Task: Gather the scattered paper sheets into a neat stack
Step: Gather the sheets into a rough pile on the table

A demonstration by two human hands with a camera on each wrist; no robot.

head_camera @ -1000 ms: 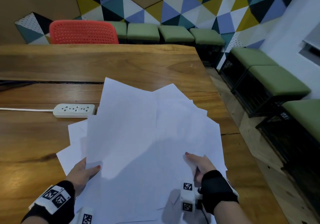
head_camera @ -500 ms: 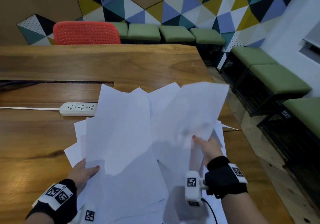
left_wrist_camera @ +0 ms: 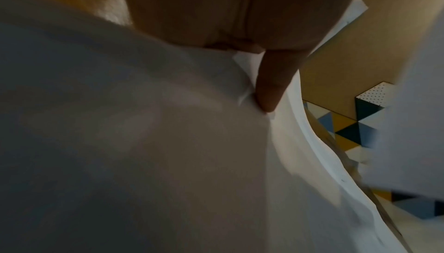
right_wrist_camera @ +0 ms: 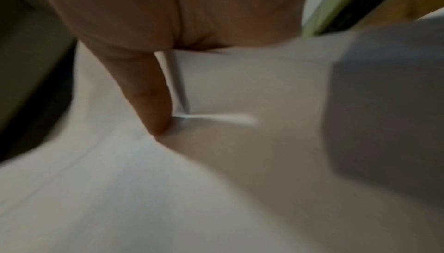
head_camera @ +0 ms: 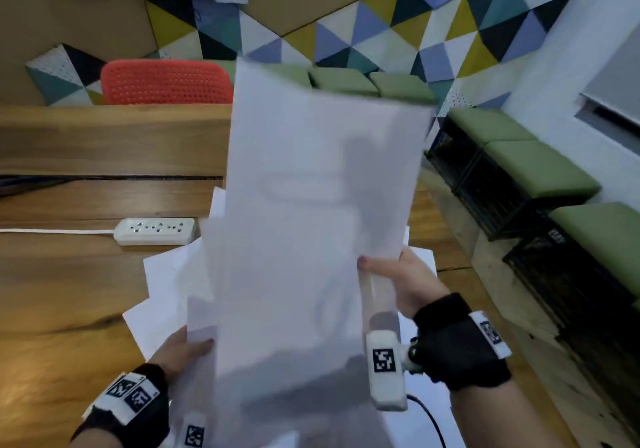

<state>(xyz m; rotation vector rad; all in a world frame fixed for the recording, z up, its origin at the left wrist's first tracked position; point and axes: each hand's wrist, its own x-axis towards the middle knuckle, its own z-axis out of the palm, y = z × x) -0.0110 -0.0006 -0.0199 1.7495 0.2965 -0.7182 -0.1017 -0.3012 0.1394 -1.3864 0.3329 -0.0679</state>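
Both hands up with the sheets [head_camera: 311, 226]; right hand [head_camera: 401, 285] pinches the right edge at 3 o'clock, left hand [head_camera: 180, 350] pinches the lower left corner at 7; long axis runs 12 to 6, bundle raised over loose sheets [head_camera: 166, 281] on the table [head_camera: 69, 292]; right hand sits higher.

two hands [head_camera: 180, 350], one power strip [head_camera: 156, 230], one chair [head_camera: 166, 82]

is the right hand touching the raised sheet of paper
Touching. In the right wrist view the thumb presses onto the raised sheet, creasing it; the head view shows the right hand pinching that sheet's right edge.
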